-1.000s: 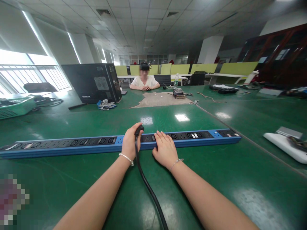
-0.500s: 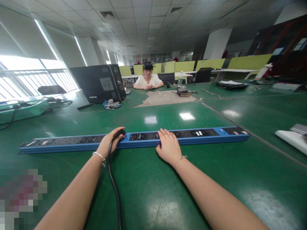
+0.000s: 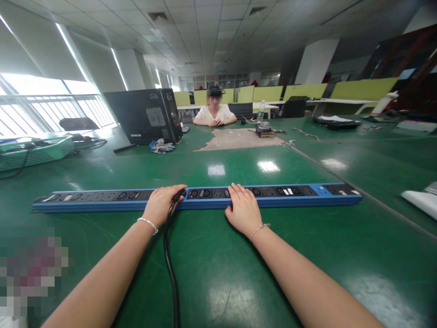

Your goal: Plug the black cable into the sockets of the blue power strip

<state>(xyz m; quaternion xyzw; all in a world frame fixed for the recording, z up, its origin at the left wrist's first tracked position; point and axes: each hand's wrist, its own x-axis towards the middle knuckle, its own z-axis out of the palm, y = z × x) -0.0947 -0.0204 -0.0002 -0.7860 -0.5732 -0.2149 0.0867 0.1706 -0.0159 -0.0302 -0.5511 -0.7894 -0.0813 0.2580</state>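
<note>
A long blue power strip (image 3: 205, 203) with black socket panels lies crosswise on the green table. My left hand (image 3: 162, 204) is closed on a black plug (image 3: 178, 196), fingers over its top, close against the strip's middle. Whether the plug sits in a socket is hidden by the fingers. From the plug a thick black cable (image 3: 170, 269) hangs down toward me. My right hand (image 3: 243, 207) lies across the strip right of centre, its fingers over the sockets and its thumb at the near side, gripping it.
A black computer case (image 3: 146, 116) stands at the back left, with gloves (image 3: 161, 146) beside it. Left is a green basket (image 3: 37, 155) with cables. A person (image 3: 215, 111) sits across the table. Brown sheet (image 3: 235, 140) lies mid-table; a white object (image 3: 421, 205) is at right.
My left hand has shifted a little right and turned, and the plug has moved with it, now more covered by the fingers. My right hand stays on the strip. The view has shifted slightly.
</note>
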